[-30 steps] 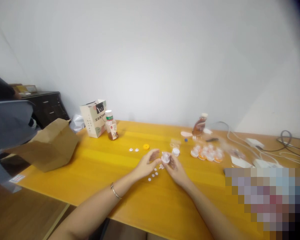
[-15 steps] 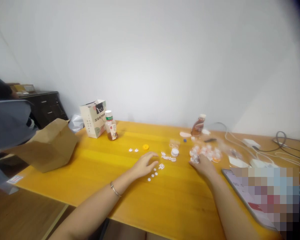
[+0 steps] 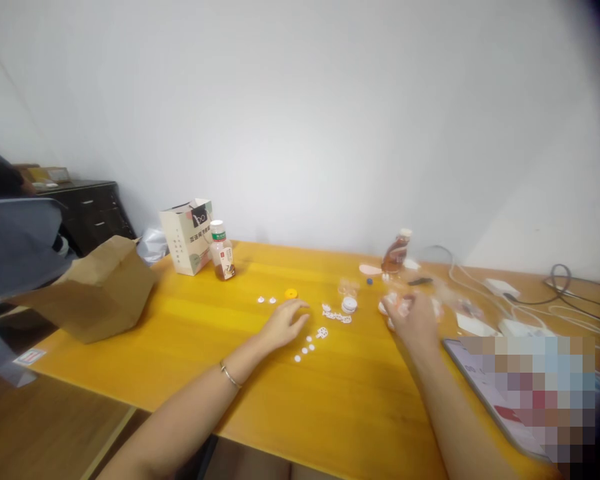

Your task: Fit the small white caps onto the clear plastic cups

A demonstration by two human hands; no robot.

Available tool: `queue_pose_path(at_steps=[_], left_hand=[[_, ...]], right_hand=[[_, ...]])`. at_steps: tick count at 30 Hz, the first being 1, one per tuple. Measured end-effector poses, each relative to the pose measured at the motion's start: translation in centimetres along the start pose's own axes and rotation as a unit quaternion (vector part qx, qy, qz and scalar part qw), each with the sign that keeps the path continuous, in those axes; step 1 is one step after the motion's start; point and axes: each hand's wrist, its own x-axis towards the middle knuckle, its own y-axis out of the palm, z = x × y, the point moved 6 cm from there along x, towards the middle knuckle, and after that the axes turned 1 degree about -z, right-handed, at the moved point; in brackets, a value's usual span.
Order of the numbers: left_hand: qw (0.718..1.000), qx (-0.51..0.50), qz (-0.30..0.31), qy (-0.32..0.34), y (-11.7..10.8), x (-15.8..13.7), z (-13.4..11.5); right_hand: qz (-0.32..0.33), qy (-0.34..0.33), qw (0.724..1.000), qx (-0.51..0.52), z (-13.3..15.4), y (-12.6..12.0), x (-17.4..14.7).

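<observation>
Along a pale wall (image 3: 300, 133), the yellowish wooden table (image 3: 300, 420) carries a cluster of small tubs (image 3: 437, 309) under the right hand (image 3: 414, 325), whose grip I cannot tell. The left hand (image 3: 283, 325), fingers parted, is near a yellow disc (image 3: 291, 293). A dark cabinet (image 3: 97, 217) stands leftward.

The only view looks out from the wearer's head, facing forward and tipped down across the long, glossy yellow-brown wooden table (image 3: 330, 413) from its near side. The bare left hand (image 3: 283, 323) and bare right hand (image 3: 414, 321) show close by, below mid-height, while the plain pale grey wall (image 3: 300, 120) beyond fills the upper half
</observation>
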Motion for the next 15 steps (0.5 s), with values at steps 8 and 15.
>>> queue_pose_path(at_steps=[8, 15], left_hand=[[0.980, 0.101, -0.111, -0.132, -4.4, 1.2, 6.0], [0.970, 0.191, -0.024, -0.148, -5.7, 1.0, 8.3]], right_hand=[[0.126, -0.194, 0.970, 0.073, 5.2, 6.3, -3.5], [0.168, -0.176, 0.967, 0.073, 3.8, 7.6, -3.8]])
